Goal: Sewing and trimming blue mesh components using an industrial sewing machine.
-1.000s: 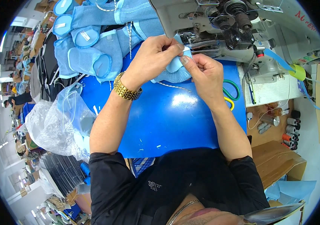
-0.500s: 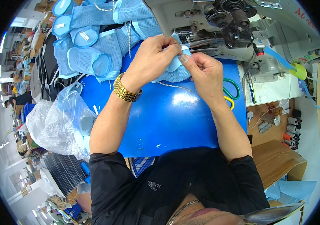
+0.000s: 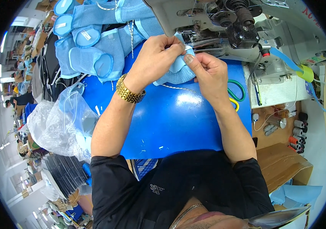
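Observation:
A light blue mesh bag hangs from my fingers just in front of the sewing machine. My left hand, with a gold watch at the wrist, pinches the cloth edge between thumb and fingers. Close beside it, my right hand grips the same edge, thumb uppermost. A small white piece shows at the edge between both hands; its kind is unclear. From the bag a speckled cord trails over the blue table. The fingertips partly hide the cloth they hold.
Several blue mesh bags lie piled at the far left, beside a clear plastic bag. Scissors with green and yellow handles lie right of my right hand. Thread spools and a cardboard box stand at the right.
Both hands keep their hold on the mesh bag, almost in the same place. The cloth and fingers have shifted very slightly.

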{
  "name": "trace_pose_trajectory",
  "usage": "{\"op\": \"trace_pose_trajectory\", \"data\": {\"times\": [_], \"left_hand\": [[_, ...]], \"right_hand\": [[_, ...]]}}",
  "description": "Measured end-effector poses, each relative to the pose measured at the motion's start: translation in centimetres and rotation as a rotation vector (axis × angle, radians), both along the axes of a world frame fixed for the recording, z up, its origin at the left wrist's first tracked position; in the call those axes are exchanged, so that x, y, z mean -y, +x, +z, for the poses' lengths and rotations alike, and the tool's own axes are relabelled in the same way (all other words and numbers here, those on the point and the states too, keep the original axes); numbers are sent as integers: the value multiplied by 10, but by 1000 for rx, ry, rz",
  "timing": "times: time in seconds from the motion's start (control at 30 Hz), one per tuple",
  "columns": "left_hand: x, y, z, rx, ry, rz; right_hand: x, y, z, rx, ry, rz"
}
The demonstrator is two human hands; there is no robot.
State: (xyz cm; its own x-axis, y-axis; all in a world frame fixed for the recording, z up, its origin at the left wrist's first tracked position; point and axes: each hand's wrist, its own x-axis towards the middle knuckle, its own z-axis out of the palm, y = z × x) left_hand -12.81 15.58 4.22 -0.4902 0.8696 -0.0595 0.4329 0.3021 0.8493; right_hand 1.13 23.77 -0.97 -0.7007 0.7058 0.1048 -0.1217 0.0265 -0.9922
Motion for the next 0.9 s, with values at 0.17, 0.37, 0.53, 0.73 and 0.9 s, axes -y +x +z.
{"op": "trace_pose_trajectory", "data": {"times": [0.17,0.37,0.53,0.73,0.9], "left_hand": [[0,0,-1,6,11,3],[-1,-2,3,18,-44,4],[-3,-1,6,111,-78,4],[-4,3,6,129,2,20],[-7,2,11,180,-52,33]], "right_hand": [[-1,1,-3,11,14,9],[-1,0,0,-3,13,9],[-2,0,2,4,0,6],[-2,1,9,28,-4,24],[-5,1,15,2,-16,33]]}}
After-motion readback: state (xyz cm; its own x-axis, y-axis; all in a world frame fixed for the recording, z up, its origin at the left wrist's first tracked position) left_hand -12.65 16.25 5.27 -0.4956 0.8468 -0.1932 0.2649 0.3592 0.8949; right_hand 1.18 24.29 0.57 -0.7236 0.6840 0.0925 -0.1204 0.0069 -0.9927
